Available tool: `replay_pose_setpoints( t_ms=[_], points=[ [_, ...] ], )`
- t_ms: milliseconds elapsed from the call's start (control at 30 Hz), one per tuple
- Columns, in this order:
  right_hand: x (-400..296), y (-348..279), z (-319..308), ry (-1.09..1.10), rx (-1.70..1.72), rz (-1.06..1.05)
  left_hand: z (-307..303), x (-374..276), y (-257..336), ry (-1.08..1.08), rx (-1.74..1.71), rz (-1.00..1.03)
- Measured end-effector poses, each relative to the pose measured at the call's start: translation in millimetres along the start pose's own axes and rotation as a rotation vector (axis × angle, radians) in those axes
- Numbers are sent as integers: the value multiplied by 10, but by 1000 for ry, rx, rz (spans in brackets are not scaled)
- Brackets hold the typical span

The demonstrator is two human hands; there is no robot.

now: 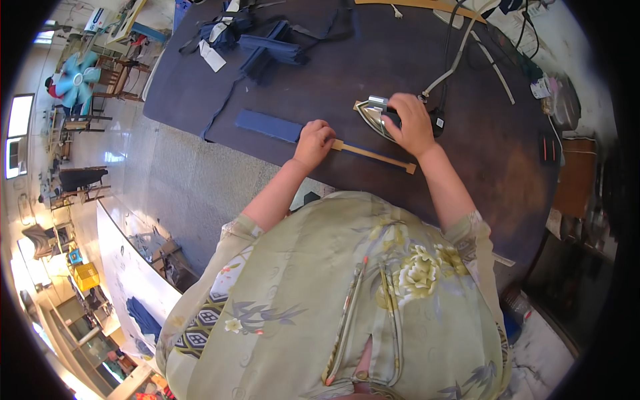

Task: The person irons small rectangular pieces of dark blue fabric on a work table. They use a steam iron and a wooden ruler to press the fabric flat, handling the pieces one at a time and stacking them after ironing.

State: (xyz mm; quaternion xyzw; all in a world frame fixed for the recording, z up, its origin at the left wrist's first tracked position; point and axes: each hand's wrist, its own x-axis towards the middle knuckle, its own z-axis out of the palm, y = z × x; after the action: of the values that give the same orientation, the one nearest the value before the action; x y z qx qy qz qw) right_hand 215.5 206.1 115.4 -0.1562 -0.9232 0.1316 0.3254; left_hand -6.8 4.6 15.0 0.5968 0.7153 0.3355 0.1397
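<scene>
My left hand [314,144] pinches a blue fabric strip [268,125] together with one end of a narrow tan template [376,155]. The wide part of the strip lies flat to the left of the hand. A thin blue edge shows along the template to its right. My right hand [413,125] is around the handle of an electric iron [371,118], whose tip points left. The palm and fingers hide most of the handle. The iron sits on the dark ironing table [480,165], just beyond the template.
Stacked blue fabric strips [272,47] and white tags [212,56] lie at the far left of the table. A hose [457,60] and a dark cord rise from the iron. A fan [77,79] and a person stand beyond the left side. A white table [122,260] holds blue cloth.
</scene>
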Motion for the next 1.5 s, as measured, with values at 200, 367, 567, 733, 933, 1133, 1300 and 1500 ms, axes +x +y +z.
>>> replay_pose_setpoints(
  t_ms=[200, 367, 567, 733, 933, 1133, 1300, 1500],
  points=[
    [-918, -282, 28, -220, 65, 245, 156, 26, 45, -143, 49, -11],
    [-1418, -200, 119, -336, -180, 542, 290, 70, 55, -255, 162, 0],
    [-1580, -189, 162, -344, -194, 613, 287, 67, 81, -294, 221, 18],
    [-1730, -170, 191, -348, -187, 543, 256, -129, 80, -219, 104, 114],
    [-1850, -168, 82, -293, -91, 564, 74, -244, 329, -234, -521, -437],
    [-1929, -87, 136, -207, 889, 1248, -298, -238, 453, -340, -909, -761],
    [-1775, -177, 19, -124, 1155, 1308, -415, -253, 463, -301, -862, -766],
    [-1759, -297, 114, 23, 1123, 1338, -324, -155, 230, -159, -852, -750]
  ],
)
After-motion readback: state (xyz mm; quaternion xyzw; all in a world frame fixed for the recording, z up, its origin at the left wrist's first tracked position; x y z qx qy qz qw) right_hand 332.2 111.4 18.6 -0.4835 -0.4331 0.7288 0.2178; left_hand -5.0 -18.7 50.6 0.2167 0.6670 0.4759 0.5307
